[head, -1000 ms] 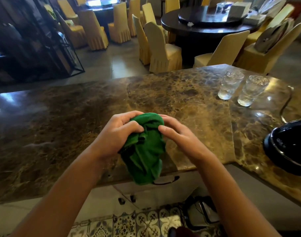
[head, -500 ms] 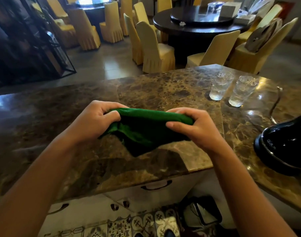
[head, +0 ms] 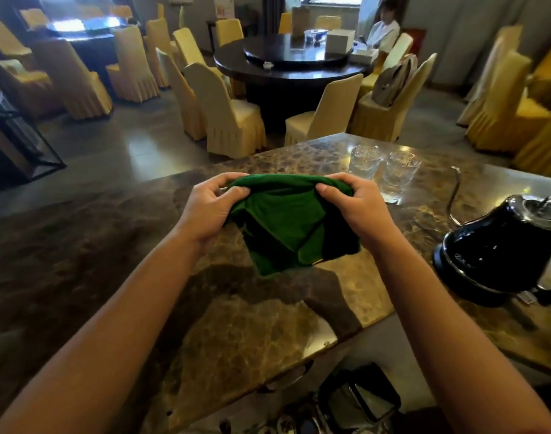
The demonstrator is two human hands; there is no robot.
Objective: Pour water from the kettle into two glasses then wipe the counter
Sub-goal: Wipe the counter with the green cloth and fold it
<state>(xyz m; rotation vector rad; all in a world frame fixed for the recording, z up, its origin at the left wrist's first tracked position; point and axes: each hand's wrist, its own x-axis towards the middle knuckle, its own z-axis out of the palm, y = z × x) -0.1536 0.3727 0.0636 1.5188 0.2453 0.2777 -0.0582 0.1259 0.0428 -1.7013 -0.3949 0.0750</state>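
The left hand and the right hand each curl fingers and thumb round the top fold of a green cloth, pinching it at its two upper corners. It hangs above the counter, doubled and drooping, so it looks soft, light and limp; held by the corners it should spread flat for wiping. The marble counter below is glossy and probably slick when wet. Two glasses, fragile, stand just beyond the right hand, near a black kettle to the right. Behind lie a round dining table and covered chairs.
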